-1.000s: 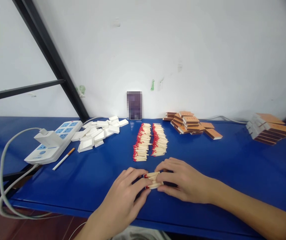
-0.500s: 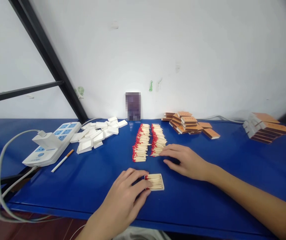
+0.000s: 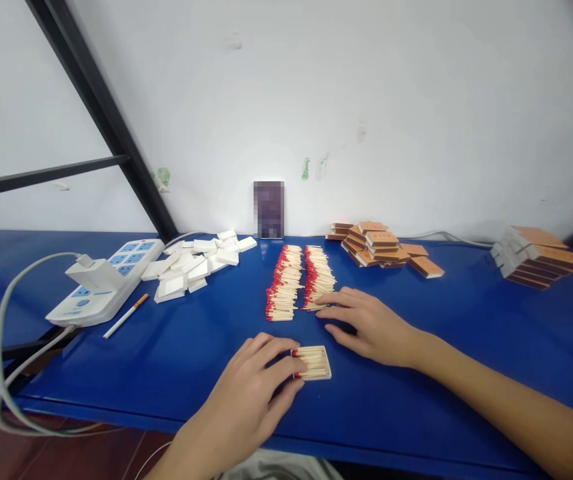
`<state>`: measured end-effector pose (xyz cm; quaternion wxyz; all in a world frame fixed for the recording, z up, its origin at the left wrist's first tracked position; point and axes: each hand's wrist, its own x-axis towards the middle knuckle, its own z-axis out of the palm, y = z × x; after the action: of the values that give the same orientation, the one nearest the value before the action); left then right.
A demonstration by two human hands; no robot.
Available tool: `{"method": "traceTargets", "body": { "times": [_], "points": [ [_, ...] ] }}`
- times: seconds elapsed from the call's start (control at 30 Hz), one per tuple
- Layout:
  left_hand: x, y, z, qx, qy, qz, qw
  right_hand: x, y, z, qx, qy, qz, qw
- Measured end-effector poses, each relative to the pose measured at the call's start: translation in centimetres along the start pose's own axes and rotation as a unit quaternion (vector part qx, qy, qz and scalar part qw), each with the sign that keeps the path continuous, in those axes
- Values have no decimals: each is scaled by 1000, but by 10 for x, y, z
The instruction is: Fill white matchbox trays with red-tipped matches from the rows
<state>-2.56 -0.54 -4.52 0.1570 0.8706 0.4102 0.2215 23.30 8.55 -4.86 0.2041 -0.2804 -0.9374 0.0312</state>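
Note:
My left hand [image 3: 259, 380] grips the left end of a small white matchbox tray [image 3: 329, 371] lying on the blue table. Inside it lie matches [image 3: 316, 360], red heads to the left, partly covered by my fingers. My right hand [image 3: 363, 327] is open, its fingers stretched out and its fingertips at the near end of the right row of loose matches [image 3: 319, 277]. Beside that row runs a left row of matches [image 3: 285, 283], heads also to the left. I cannot make out any match between my right fingers.
White empty trays [image 3: 196, 263] are heaped at the back left, near a power strip [image 3: 111, 283] and a cigarette [image 3: 126, 316]. Brown matchbox sleeves [image 3: 376, 247] pile up at the back right; stacked matchboxes [image 3: 536, 257] stand further right. A dark blurred rectangle [image 3: 269, 210] leans on the wall.
My right hand has shifted slightly left over the near end of the right match row. My left hand stays on the tray. The whole view has tilted a little.

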Motion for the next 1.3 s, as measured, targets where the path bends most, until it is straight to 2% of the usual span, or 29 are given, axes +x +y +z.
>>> {"method": "traceTargets", "body": {
  "times": [0.5, 0.83, 1.3],
  "points": [
    [-1, -1, 1, -2, -8, -1, 1000, -1, -2, 4, -2, -8, -4, 1000],
    [1, 0, -1, 6, -10, -2, 1000, -2, -4, 6, 12, 18, -19, 1000],
    [0, 0, -1, 4, -7, 1, 1000, 0, -8, 3, -2, 30, 5, 1000]
  ]
}}
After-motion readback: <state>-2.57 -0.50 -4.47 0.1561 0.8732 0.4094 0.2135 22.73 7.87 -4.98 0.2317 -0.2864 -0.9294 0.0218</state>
